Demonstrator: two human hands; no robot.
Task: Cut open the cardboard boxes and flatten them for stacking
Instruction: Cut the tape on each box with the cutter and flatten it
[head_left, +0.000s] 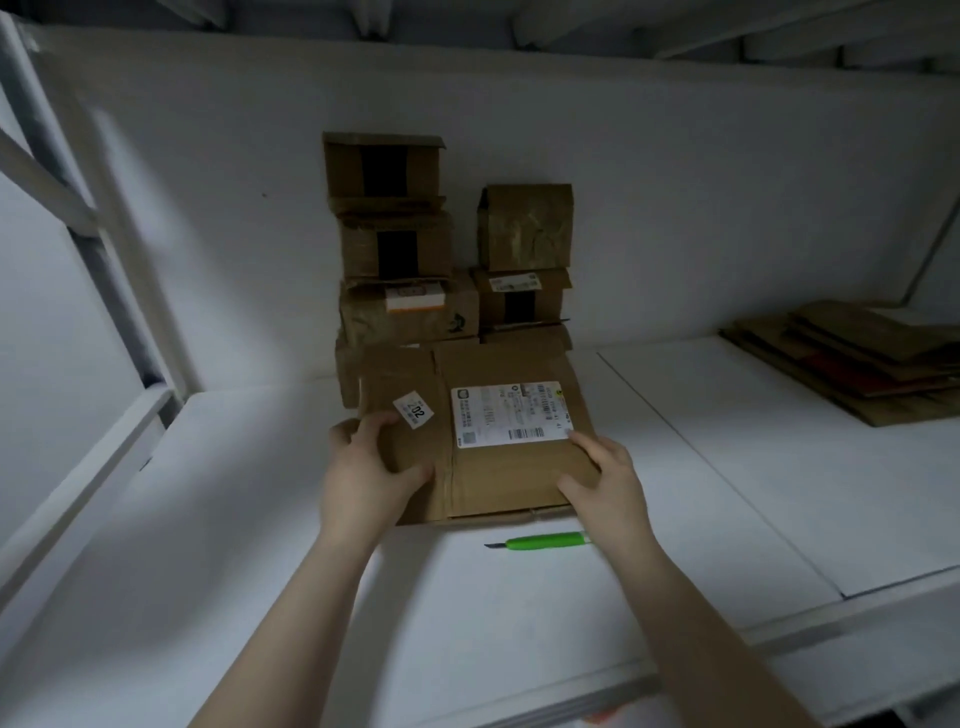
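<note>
A brown cardboard box (498, 473) with a white shipping label and a small "202" sticker lies on the white table (260, 519) in front of me. My left hand (363, 467) grips its left edge, thumb on top. On the box's right near corner my right hand (602, 473) rests with its fingers bent over the top and its fingertips at the label's corner. A green utility knife (545, 541) lies on the table just in front of the box, blade pointing left, held by neither hand.
Several unopened cardboard boxes (400, 249) stand stacked in two columns against the white back wall, right behind the held box. A pile of flattened cardboard (857, 358) lies at the far right. A white metal frame (78, 218) runs along the left.
</note>
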